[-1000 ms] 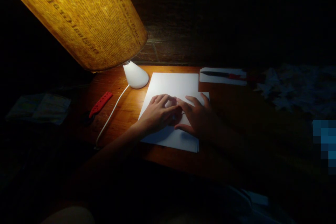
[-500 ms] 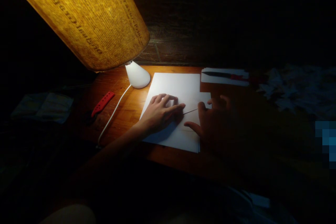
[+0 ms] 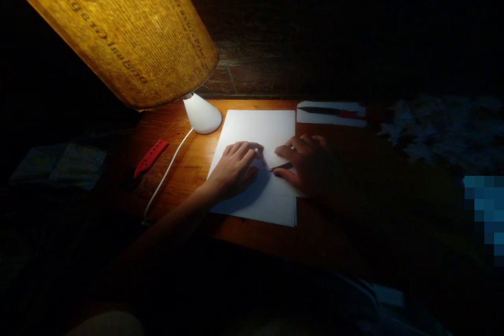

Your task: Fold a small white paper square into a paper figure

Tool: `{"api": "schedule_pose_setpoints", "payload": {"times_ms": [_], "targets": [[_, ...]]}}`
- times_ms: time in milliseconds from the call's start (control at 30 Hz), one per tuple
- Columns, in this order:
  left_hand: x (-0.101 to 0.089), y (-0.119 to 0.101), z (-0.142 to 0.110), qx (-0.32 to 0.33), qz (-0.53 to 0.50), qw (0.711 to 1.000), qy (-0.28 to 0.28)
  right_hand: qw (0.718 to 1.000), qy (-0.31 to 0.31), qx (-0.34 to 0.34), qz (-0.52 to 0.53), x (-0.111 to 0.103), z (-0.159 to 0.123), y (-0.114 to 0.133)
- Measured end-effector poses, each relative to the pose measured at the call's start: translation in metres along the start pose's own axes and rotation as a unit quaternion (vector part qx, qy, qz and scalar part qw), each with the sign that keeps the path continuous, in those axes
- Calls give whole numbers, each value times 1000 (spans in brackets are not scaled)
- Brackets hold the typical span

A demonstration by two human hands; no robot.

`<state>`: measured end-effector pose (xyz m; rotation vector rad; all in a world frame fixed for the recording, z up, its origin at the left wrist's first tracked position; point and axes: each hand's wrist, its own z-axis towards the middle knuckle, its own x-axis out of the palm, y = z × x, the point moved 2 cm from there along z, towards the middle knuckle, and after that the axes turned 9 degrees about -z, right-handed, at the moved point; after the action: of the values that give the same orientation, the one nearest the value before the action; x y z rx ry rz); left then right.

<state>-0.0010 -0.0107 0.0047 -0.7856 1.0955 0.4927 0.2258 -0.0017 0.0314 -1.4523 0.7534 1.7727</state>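
White paper sheets (image 3: 258, 123) lie stacked on the wooden table under the lamp. My left hand (image 3: 238, 165) rests on the top of the stack, fingers spread and slightly bent, holding nothing I can see. To its right, my right hand (image 3: 303, 160) has its thumb and fingers around the edge of a smaller white paper piece (image 3: 277, 164) on the stack. A dark line runs along that edge between thumb and forefinger. Shadow hides much of the right hand and the far side of the piece.
A lit table lamp (image 3: 202, 114) with a printed shade (image 3: 129, 26) stands at the back left, its white cord (image 3: 169, 170) running forward. A red-handled tool (image 3: 151, 158) lies left. A knife (image 3: 321, 111) rests on paper strips (image 3: 331, 122). Folded paper shapes (image 3: 425, 126) are piled right.
My right hand has moved left, and its thumb and fingers have closed around the paper's edge. My left forefinger has drawn back. The view has shifted slightly.
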Motion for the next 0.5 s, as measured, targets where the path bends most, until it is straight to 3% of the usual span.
{"api": "schedule_pose_setpoints", "payload": {"times_ms": [100, 300, 500], "targets": [[-1, 1, -1, 8, 2, 1000, -8, 999, -16, -11, 45, 9, 3, -7], [0, 1, -2, 19, -31, 999, -8, 982, -71, 73, 161, 21, 6, -22], [2, 1, -3, 49, -51, 997, 29, 976, -78, 149, 141, 26, 6, -25]]}}
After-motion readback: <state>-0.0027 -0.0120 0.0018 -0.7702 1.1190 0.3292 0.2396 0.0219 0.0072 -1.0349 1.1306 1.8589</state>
